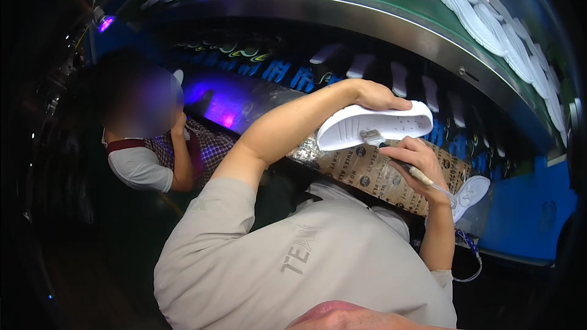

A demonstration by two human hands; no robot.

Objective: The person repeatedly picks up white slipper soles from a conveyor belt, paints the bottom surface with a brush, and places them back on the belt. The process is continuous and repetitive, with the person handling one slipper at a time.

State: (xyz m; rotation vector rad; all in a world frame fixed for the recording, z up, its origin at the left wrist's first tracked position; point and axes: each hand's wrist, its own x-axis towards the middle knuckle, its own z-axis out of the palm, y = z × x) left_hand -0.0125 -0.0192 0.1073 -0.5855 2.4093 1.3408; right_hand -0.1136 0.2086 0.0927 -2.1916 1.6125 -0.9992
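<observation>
A white shoe sole with raised side walls is tilted over the bench, its inner face toward me. My left hand is closed on its far edge, with the thumb side toward the right end. My right hand grips a brush with a dark handle, and a pale tube runs along it toward my wrist. The bristles meet or hover just over the inside of the sole; I cannot tell which. Right of my right wrist lies a white shoe.
Printed brown paper covers the bench below the sole. A metal-edged conveyor above carries several pale soles. Beneath it, a dark rack holds insoles and blue pieces. At left, a person works under purple light. A blue panel stands right.
</observation>
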